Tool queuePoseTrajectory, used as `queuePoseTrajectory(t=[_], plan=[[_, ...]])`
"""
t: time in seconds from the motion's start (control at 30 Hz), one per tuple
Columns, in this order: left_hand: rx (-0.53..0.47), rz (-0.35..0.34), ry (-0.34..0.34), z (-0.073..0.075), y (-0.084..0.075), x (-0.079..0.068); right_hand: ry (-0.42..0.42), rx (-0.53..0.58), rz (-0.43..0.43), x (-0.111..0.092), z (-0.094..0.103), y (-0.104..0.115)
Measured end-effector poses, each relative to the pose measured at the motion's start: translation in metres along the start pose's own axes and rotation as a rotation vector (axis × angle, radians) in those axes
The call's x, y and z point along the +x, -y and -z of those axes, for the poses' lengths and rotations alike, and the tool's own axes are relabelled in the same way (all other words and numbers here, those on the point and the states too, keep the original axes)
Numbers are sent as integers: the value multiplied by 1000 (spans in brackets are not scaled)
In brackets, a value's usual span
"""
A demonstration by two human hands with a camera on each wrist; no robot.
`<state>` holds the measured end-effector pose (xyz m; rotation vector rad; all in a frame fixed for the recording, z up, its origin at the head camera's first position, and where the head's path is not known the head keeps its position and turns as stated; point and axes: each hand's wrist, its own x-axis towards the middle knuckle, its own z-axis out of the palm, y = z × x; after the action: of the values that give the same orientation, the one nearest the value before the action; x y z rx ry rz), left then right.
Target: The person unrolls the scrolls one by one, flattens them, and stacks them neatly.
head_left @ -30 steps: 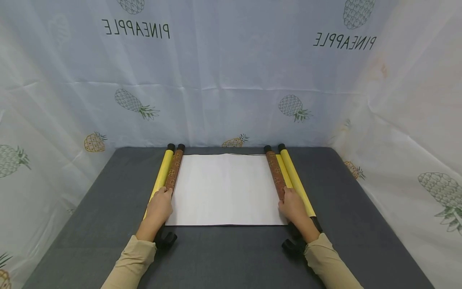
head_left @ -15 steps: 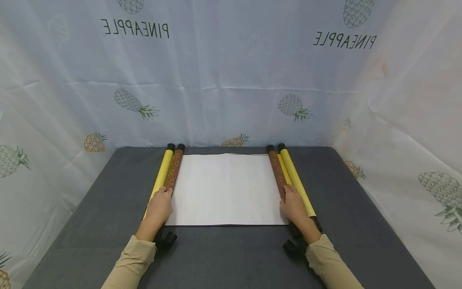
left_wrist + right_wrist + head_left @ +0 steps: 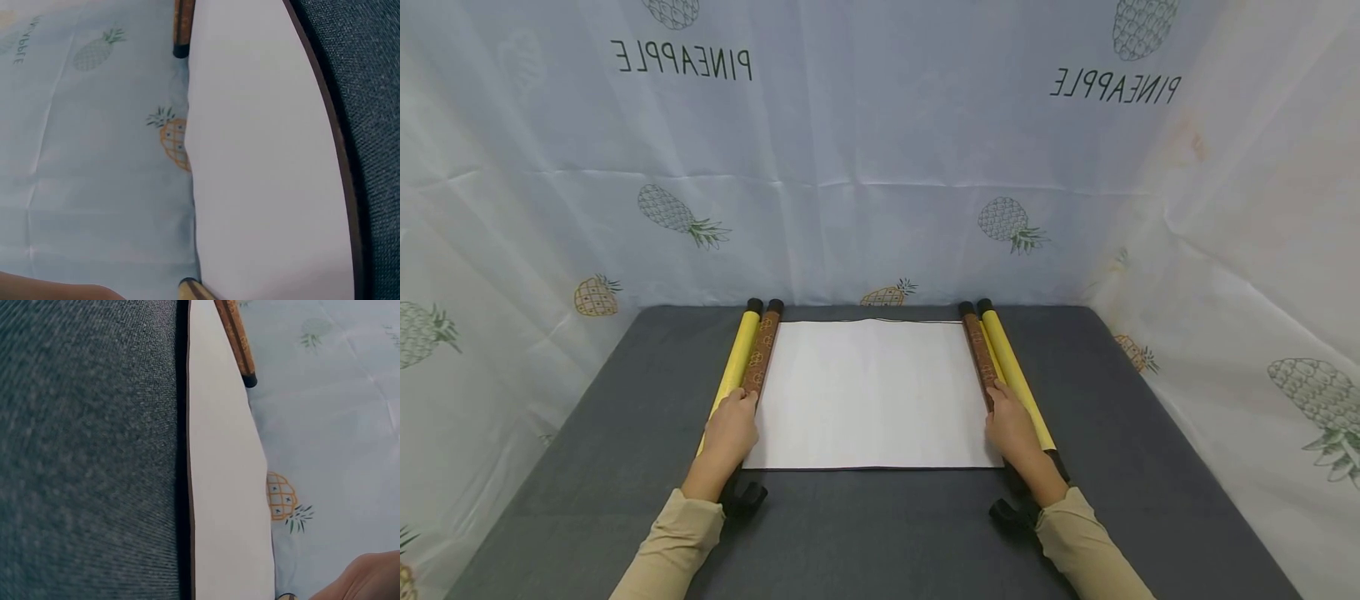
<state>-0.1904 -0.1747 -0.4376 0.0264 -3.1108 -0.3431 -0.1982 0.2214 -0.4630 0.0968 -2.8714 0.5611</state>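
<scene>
A white sheet (image 3: 865,396) lies flat between two brown patterned rolls with black ends, like an unrolled scroll. My left hand (image 3: 730,429) grips the near part of the left brown roll (image 3: 763,350); a yellow roll (image 3: 739,350) lies against its outer side, partly under the hand. On the other side my right hand (image 3: 1013,425) holds the right brown roll (image 3: 978,354), its fingers hiding the near part. Beside that roll is another yellow roll (image 3: 1017,379). Only an edge of each hand shows in the wrist views.
A dark grey cloth (image 3: 880,533) covers the table. Black curved pieces, one (image 3: 748,500) below the left wrist and one (image 3: 1009,515) below the right, sit near the forearms. A white pineapple-print curtain (image 3: 880,208) stands behind and along both sides.
My right hand and the right brown roll have shifted slightly right, closer to the yellow roll. The yellow strip between them has narrowed, and more white sheet shows. My left hand stays still.
</scene>
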Motion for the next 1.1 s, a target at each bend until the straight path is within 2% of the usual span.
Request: queuePoseTrajectory(t=[0.33, 0.7, 0.87, 0.97, 1.1], plan=[[2, -18, -4, 0, 1, 0, 68, -30, -83, 1, 4, 1], [0, -4, -8, -2, 2, 2, 87, -50, -101, 1, 7, 0], [-6, 23, -9, -2, 1, 2, 84, -43, -109, 2, 5, -2], [-11, 31, -27, -3, 0, 1, 88, -40, -120, 2, 4, -2], [-14, 9, -62, -4, 1, 0, 99, -38, -135, 2, 4, -3]])
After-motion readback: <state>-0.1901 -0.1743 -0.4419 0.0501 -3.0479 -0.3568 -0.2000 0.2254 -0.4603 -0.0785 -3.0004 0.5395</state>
